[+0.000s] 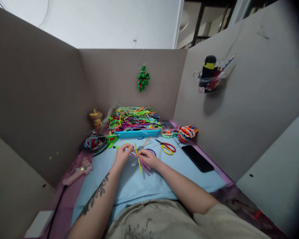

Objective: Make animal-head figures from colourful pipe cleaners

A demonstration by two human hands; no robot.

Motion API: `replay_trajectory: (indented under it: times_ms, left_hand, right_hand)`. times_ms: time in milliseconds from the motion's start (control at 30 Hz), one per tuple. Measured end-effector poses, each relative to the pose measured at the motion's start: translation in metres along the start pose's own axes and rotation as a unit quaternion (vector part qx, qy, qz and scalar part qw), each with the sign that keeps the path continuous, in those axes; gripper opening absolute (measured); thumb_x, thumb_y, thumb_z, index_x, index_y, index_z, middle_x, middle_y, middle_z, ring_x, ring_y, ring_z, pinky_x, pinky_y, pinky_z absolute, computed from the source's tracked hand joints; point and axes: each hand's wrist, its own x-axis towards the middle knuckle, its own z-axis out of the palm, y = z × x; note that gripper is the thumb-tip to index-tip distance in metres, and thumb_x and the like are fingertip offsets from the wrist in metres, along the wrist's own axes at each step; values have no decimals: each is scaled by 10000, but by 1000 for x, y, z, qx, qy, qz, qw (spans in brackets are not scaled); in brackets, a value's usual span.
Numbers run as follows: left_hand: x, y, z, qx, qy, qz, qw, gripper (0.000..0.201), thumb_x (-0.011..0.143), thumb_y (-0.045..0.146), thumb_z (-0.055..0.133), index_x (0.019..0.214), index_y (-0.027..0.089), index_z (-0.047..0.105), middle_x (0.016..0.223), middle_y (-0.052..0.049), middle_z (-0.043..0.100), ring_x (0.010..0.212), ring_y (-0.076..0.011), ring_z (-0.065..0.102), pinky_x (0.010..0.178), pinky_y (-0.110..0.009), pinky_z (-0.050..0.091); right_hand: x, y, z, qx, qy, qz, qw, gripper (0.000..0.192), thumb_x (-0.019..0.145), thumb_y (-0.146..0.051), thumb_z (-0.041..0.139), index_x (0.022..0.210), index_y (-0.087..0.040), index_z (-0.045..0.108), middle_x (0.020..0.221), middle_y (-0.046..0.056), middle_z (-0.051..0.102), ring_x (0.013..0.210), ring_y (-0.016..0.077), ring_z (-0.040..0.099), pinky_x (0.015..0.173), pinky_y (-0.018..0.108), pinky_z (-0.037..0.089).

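My left hand (123,154) and my right hand (149,158) rest close together on a light blue mat (164,186). Between them they pinch a small bundle of pipe cleaners (140,162), yellow and pink, which fans out toward me over the mat. Loose curled pipe cleaners (146,146) lie just beyond my fingers. Red and yellow scissors (167,147) lie to the right of my right hand.
A blue tray (137,133) heaped with coloured pipe cleaners stands at the back. A round bowl (94,143) and a pink glue gun (77,171) are at left, a black phone (197,158) at right. Grey partition walls (40,109) enclose the desk; a green ornament (143,78) hangs at the back.
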Motion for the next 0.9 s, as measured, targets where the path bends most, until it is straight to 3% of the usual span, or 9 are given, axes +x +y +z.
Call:
replay_trajectory:
  times_ms: [900]
  left_hand:
    - [4, -6, -3, -44, 28, -17, 998, 286, 713, 411, 568, 677, 140, 653, 694, -31, 636, 728, -171, 567, 710, -265, 414]
  right_hand:
    - [-1, 0, -1, -34, -21, -30, 999, 139, 706, -112, 442, 632, -183, 535, 654, -15, 509, 679, 133, 474, 658, 230, 378]
